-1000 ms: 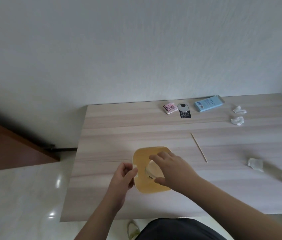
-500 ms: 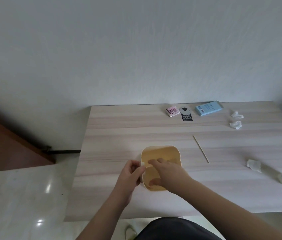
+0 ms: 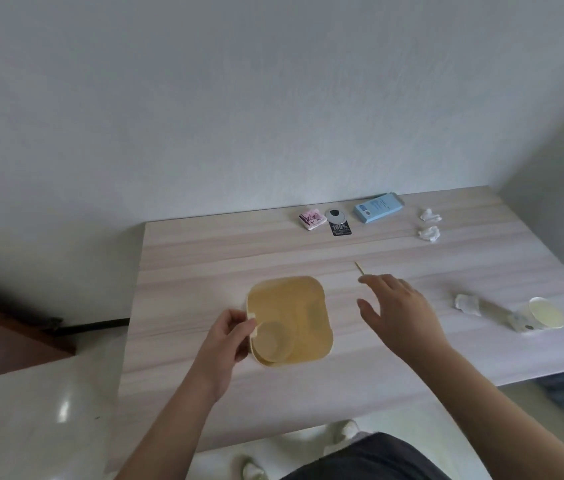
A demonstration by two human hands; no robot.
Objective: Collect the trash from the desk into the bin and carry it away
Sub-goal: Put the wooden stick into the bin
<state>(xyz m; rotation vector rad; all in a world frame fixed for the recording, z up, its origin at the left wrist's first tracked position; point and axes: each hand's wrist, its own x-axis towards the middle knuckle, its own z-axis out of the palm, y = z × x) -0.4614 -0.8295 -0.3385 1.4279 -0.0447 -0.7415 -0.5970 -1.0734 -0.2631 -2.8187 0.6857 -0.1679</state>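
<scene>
A yellow square bin (image 3: 303,299) stands on the wooden desk (image 3: 204,271), with a paper cup (image 3: 273,341) lying inside it at the near left. My left hand (image 3: 228,336) grips the bin's left rim. Spread open and holding nothing, my right hand (image 3: 400,311) hovers over the desk to the right of the bin. A thin wooden stick (image 3: 359,267) pokes out just beyond its fingertips. Farther right lie a crumpled tissue (image 3: 467,304) and a tipped paper cup (image 3: 538,313).
Along the back edge sit a pink packet (image 3: 312,218), a black-and-white tag (image 3: 338,221), a blue box (image 3: 378,207) and two small tissue wads (image 3: 429,224). A dark wooden panel (image 3: 7,341) stands at the left over the glossy floor.
My right hand has left the bin, dropping the paper cup inside, and moved right toward the stick. The left hand keeps its hold on the rim.
</scene>
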